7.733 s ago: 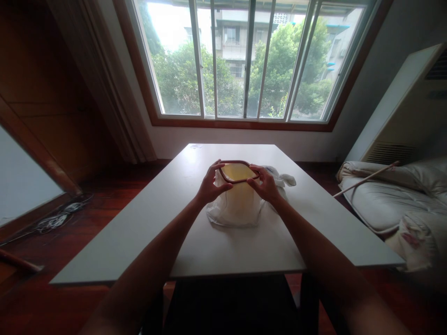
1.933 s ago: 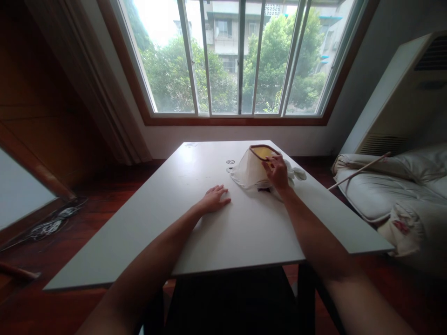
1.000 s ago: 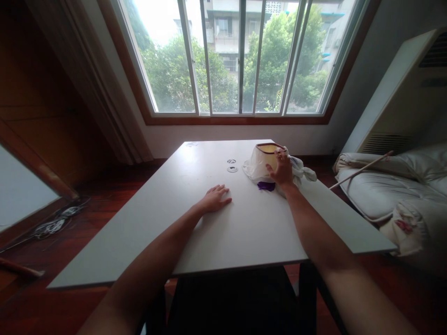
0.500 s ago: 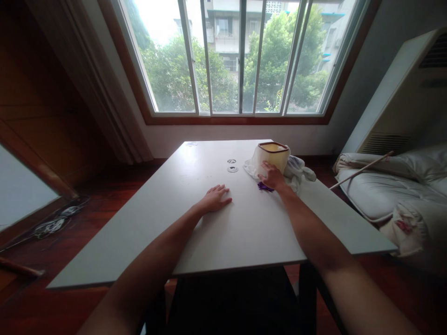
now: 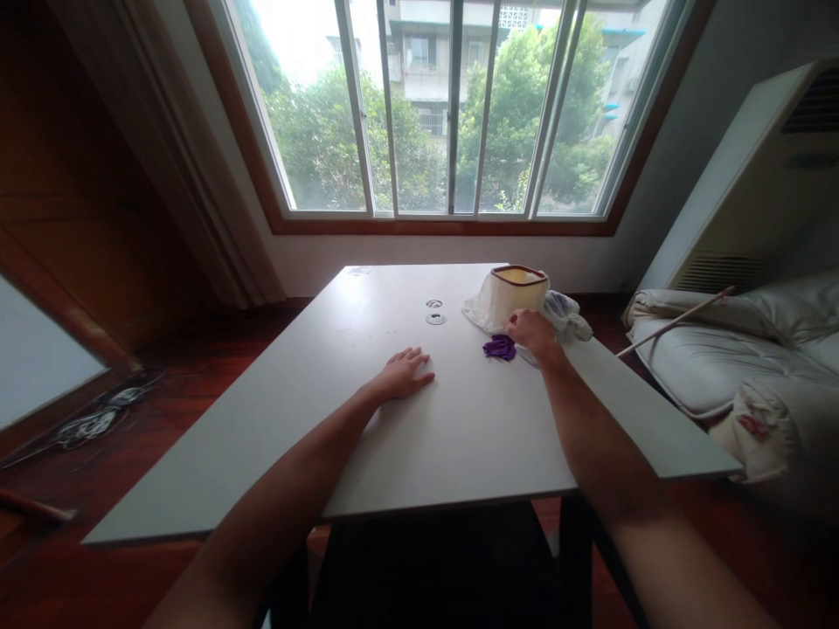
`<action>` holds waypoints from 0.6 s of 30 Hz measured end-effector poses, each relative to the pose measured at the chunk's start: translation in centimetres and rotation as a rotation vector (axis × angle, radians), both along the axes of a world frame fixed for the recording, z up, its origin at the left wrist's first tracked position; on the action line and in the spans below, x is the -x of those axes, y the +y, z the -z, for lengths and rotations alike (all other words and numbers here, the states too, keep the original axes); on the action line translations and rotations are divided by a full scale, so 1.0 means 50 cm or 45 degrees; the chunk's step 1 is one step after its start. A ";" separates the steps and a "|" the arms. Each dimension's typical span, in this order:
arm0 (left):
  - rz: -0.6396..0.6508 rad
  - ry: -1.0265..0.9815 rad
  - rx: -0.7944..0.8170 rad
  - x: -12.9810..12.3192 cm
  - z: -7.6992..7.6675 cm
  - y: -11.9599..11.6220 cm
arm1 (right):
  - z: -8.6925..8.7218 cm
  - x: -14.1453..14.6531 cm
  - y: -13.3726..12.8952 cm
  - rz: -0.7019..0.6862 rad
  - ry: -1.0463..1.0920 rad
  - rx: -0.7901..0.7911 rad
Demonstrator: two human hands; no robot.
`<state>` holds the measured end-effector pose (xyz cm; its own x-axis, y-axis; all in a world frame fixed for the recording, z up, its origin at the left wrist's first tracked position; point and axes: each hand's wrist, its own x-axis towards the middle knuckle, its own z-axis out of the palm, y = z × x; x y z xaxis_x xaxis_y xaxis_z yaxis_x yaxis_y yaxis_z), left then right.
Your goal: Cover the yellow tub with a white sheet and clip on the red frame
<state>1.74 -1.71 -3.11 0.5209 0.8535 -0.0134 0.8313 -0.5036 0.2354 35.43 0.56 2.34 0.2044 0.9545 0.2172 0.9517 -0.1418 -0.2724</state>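
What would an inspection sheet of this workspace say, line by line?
Surface: white table, faint specks.
Things: bin, brown rim up, pale plastic around it; white bundle to its right; purple piece in front.
Clutter: two round marks or stickers.
Hands: left hand flat on table; right hand curled before bin, grip unclear.
Cables: tangle on floor, left.
Surroundings: window ahead; pale cushions and stick at right.

No readable text, labels or numbers — nothing legible anywhere in view.
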 end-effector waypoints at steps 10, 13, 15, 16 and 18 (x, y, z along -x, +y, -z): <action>-0.002 0.000 -0.017 0.000 0.001 -0.001 | 0.044 -0.058 0.009 0.003 0.061 0.346; -0.001 0.005 -0.008 0.000 -0.006 -0.007 | 0.054 -0.042 0.016 -0.134 0.041 0.282; -0.006 0.003 -0.002 0.000 -0.010 -0.010 | 0.045 -0.024 0.013 -0.111 -0.002 0.231; -0.007 0.002 -0.001 0.000 -0.011 -0.010 | 0.038 -0.013 0.008 -0.085 -0.017 0.203; -0.006 0.007 0.003 0.000 -0.011 -0.010 | 0.022 0.012 -0.005 -0.078 -0.033 0.142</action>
<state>1.76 -2.21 -2.56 0.5166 0.8560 -0.0183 0.8349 -0.4989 0.2323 34.81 0.30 1.25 0.1407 0.9835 0.1135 0.9660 -0.1113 -0.2335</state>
